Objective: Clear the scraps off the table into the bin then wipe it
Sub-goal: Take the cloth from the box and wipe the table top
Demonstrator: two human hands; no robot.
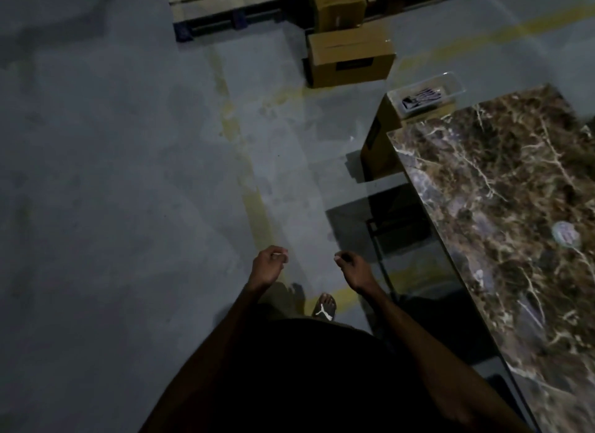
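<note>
The brown marble-patterned table (502, 188) fills the right side of the dim view. A small pale round thing (565, 234) lies on it near the right edge. Both my hands hang over the grey floor, left of the table and apart from it. My left hand (269, 266) has loosely curled fingers, and so does my right hand (352, 271). I see nothing plainly held in either. No bin is in view.
A clear plastic tray (449, 81) with dark items sits on a cardboard box (378, 142) at the table's far end. Another cardboard box (351, 59) and a pallet (225, 4) stand at the back. A faded yellow line (244, 175) runs along the floor. My sandalled foot (324, 307) is below my hands.
</note>
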